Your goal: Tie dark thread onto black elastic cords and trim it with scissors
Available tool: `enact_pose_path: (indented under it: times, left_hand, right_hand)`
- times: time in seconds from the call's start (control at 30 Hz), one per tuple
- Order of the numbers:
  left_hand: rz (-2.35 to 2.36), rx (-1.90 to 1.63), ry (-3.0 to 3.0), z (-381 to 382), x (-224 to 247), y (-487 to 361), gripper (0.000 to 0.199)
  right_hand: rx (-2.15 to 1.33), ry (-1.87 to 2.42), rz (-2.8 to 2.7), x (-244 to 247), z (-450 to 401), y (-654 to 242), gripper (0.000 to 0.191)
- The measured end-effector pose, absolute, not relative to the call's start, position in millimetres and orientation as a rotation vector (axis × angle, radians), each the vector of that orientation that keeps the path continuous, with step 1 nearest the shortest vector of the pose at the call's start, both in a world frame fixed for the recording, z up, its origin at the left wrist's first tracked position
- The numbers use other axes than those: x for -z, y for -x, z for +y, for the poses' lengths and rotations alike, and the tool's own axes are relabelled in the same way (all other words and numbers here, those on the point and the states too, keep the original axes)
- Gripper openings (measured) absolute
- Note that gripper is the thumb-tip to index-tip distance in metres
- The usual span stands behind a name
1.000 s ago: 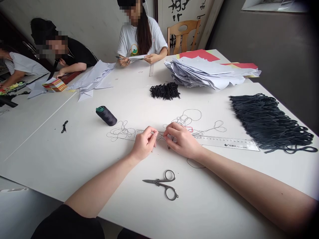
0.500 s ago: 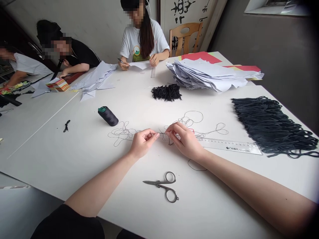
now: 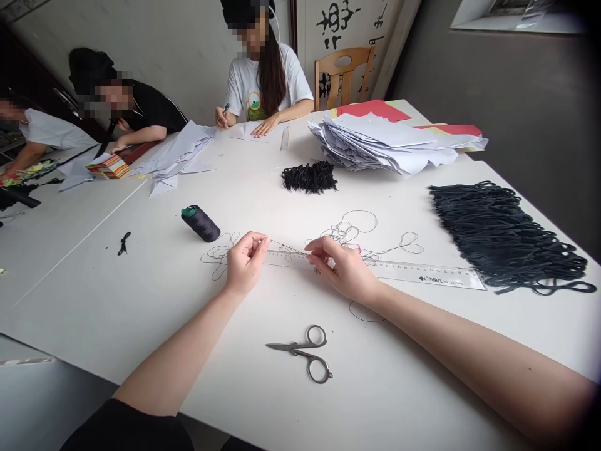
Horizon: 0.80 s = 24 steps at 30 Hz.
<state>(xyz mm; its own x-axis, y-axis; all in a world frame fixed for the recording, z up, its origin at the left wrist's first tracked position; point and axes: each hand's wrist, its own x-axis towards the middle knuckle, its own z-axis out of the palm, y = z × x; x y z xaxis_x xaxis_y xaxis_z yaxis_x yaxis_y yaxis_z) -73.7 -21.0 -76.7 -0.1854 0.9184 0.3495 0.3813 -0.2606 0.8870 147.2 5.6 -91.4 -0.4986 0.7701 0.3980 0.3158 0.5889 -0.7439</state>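
Note:
Between my two hands runs a dark thread (image 3: 286,246), above a clear ruler (image 3: 422,275) lying on the white table. My left hand (image 3: 246,260) pinches one end of the stretch between thumb and forefinger. Fingers of my right hand (image 3: 340,266) are closed on the thread at the other side. Loose thread loops (image 3: 354,224) lie tangled behind the right hand, and more spread beside the left. A spool of dark thread (image 3: 203,224) rests on its side beyond my left hand. Nearer to me lie metal scissors (image 3: 300,351), handles apart.
On the right lies a row of dark looped cords (image 3: 502,238). A small black bundle (image 3: 308,178) and a stack of white paper (image 3: 375,141) are farther back. One black knotted cord (image 3: 124,243) is at left. Across the table a person (image 3: 263,81) holds a pen; others sit left.
My hands have drawn apart, the left one moving leftward, and more thread shows between them. Across the table, the person's hand now lies flat on the paper. The view has shifted slightly.

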Motion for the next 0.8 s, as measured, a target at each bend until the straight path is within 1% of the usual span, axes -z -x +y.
enact_pose_path:
  times: [0.13,0.23,0.33,0.53,0.67,0.8]
  left_hand:
    - [1.493,-1.446,-1.609,-21.7,75.0,73.6,0.023]
    - [1.427,-1.376,-1.665,-25.0,76.9,69.1,0.023]
    - [1.354,-1.296,-1.745,-29.6,79.8,63.2,0.023]
    - [1.322,-1.214,-1.792,-30.7,84.2,56.7,0.022]
    - [1.306,-1.219,-1.779,-27.4,87.0,54.3,0.022]
    - [1.282,-1.173,-1.777,-28.0,87.1,53.8,0.020]
  right_hand:
    - [-0.796,0.925,-2.139,86.7,4.8,-148.3,0.022]
    - [-0.812,1.056,-2.170,80.8,2.5,-148.4,0.029]
    - [-0.848,1.101,-2.165,75.9,-0.2,-147.4,0.031]
    - [-0.879,1.014,-2.263,76.9,-2.6,-143.8,0.026]
    - [-0.840,1.033,-2.305,81.2,-2.3,-140.5,0.020]
    - [-0.903,1.040,-2.271,80.6,-1.8,-139.7,0.017]
